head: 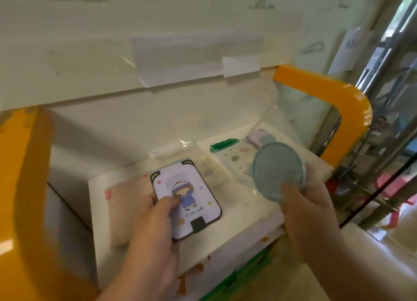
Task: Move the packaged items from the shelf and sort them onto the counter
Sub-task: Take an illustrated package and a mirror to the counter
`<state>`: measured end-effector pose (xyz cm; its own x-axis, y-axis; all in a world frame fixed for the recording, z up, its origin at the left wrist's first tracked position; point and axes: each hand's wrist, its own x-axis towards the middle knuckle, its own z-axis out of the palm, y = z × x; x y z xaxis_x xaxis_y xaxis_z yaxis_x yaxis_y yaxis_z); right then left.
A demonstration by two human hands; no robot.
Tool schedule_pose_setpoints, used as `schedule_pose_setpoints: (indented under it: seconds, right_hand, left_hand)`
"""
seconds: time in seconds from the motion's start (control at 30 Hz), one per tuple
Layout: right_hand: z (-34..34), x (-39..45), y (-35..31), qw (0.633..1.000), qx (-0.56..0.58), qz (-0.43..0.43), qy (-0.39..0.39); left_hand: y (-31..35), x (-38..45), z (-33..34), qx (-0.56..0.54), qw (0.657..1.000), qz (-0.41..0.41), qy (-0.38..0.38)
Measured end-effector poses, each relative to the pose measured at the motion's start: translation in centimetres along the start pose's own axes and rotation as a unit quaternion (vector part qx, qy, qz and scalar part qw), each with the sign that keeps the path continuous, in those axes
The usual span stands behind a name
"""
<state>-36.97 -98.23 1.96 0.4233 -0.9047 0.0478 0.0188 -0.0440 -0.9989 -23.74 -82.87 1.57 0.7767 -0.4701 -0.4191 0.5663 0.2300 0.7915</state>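
Observation:
My left hand [153,228] pinches a flat rectangular packet [191,197] with a lilac face, a black border and a cartoon child on it, thumb on its front. It hangs just above the white shelf [101,210]. My right hand [309,212] grips a round pale-teal disc-shaped item [276,168] by its lower edge, held upright over the shelf's right half. Behind the disc lie clear plastic bags [230,160] holding small pieces, one with a green strip [223,144] at its top. A pale pink flat packet [128,206] lies under my left hand.
Orange frame posts stand at the left [24,188] and arch over the right [338,93] of the shelf. A white panel with taped paper [180,50] overhangs the alcove. Metal racking [383,120] and a shiny floor lie to the right.

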Motion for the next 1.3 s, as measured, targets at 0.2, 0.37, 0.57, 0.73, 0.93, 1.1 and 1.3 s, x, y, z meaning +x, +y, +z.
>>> schedule_pose_setpoints:
  seconds: [0.2, 0.37, 0.57, 0.73, 0.93, 1.1, 1.3]
  right_hand:
    - [4.1, 5.8, 2.4, 0.955, -0.235, -0.149, -0.100]
    - [8.3, 8.3, 4.0, 0.865, -0.365, -0.253, -0.235]
    - [10.7, 10.1, 6.7, 0.724, -0.460, -0.335, -0.390]
    - [10.4, 10.7, 8.2, 0.690, -0.463, -0.342, -0.439]
    - [10.1, 12.4, 7.6, 0.668, -0.440, -0.359, -0.481]
    - [8.8, 14.6, 6.0, 0.735, -0.345, -0.315, -0.491]
    - [2.6, 19.3, 4.3, 0.794, -0.344, -0.282, -0.414]
  left_hand:
    - [1.5, 1.6, 0.0, -0.008, 0.997, 0.073, 0.019]
    - [1.8, 2.0, -0.3, -0.041, 0.991, 0.101, 0.079]
    - [1.6, 1.3, 1.2, -0.049, 0.973, 0.132, 0.180]
    - [1.1, 1.1, 2.6, -0.049, 0.966, 0.139, 0.213]
    - [0.1, 1.3, 3.7, -0.050, 0.965, 0.134, 0.221]
    - [-0.7, 2.4, 4.6, -0.029, 0.974, 0.149, 0.170]
    - [-2.0, 4.4, 8.8, 0.012, 0.981, 0.140, 0.138]
